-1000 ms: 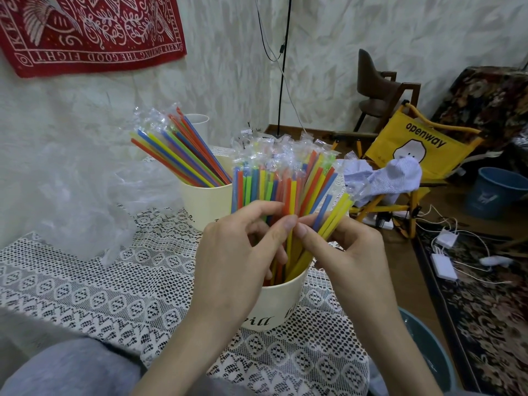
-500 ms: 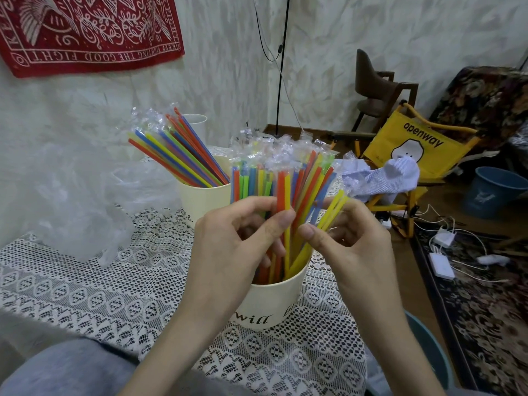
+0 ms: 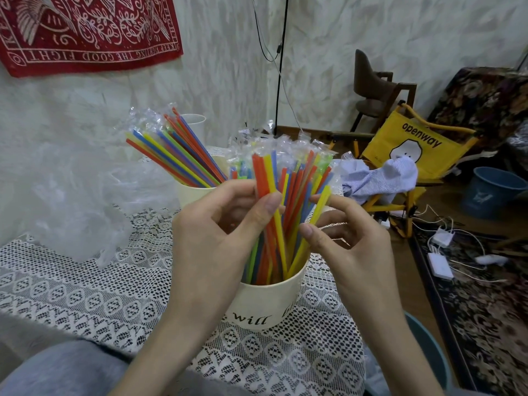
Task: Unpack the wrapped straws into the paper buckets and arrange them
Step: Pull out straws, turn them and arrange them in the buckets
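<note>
Your left hand [image 3: 225, 224] pinching straws [image 3: 285, 201] standing in near bucket [image 3: 265, 304]; right hand [image 3: 340, 238] seemingly pinching yellow one. Second bucket [image 3: 194, 192] sitting behind, full. Pulling sideways risking tipping light bucket, spilling straws across table [image 3: 85, 295].

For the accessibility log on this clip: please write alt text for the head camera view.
Two hands, the left hand and the right hand, pinch coloured wrapped straws standing in a cream paper bucket on a lace tablecloth. Behind it, a second bucket holds more straws leaning left, beside crumpled clear plastic.
</note>
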